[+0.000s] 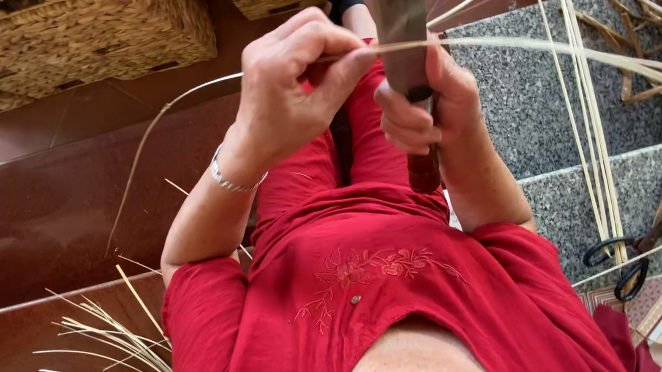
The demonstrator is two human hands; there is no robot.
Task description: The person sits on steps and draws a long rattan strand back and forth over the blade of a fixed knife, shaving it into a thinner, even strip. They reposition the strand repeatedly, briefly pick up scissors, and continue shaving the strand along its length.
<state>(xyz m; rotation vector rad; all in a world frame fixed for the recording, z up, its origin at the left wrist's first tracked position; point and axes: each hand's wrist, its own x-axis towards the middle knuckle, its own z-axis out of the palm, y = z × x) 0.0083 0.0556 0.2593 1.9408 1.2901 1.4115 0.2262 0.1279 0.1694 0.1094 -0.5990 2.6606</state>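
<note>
The right hand [423,106] has its grip closed around the handle of a big knife [400,15], blade pointing away from the body. The left hand [293,89] pinches a thin pale reed strip [517,44] tight against the blade. Black scissors [626,258] lie on the grey stone step [527,117] to the right, near loose strips.
</note>
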